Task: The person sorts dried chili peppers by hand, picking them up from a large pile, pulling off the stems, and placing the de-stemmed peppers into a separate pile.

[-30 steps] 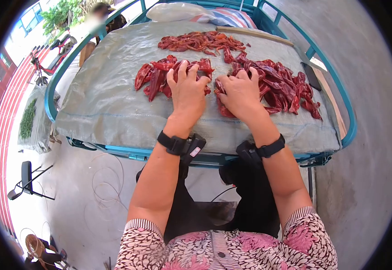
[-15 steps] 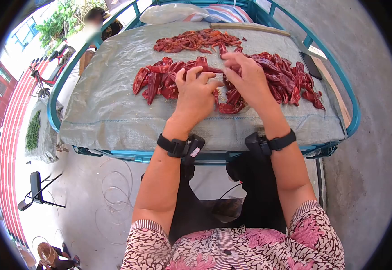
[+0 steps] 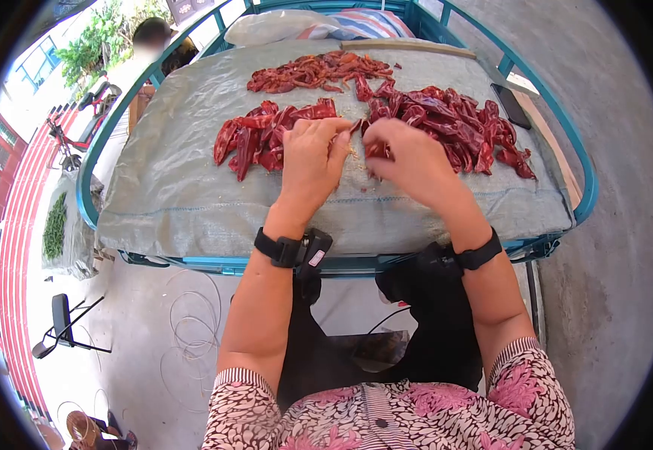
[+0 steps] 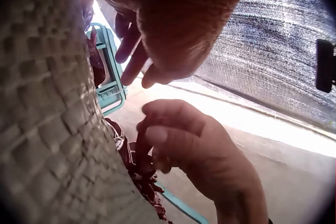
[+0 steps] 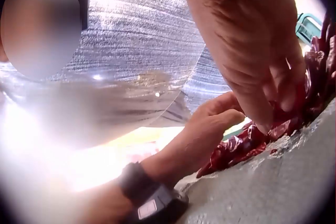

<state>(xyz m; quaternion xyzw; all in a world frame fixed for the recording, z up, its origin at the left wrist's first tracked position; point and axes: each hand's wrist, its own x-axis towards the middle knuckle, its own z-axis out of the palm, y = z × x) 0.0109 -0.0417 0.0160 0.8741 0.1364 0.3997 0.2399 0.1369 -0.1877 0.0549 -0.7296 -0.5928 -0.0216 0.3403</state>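
Dried red chilies lie in a left pile and a larger right pile on a woven plastic sheet. My left hand is at the near right side of the left pile. Its thumb and fingertips pinch the end of a dark dried chili. Close beside it my right hand has its fingers curled round a dark red chili, mostly hidden by the hand. In the right wrist view, red shows between the fingers of the right hand, with the left hand just past its thumb.
A third pile of thinner chilies lies farther back. Teal rails edge the cart bed. A black phone rests at the right, and a wooden strip and sacks lie at the back. Pale crumbs dot the sheet.
My right hand has come off the right pile, lifted, and dropped nearer the left hand, its fingers now curled. The left hand's spread fingers have drawn together at the fingertips.
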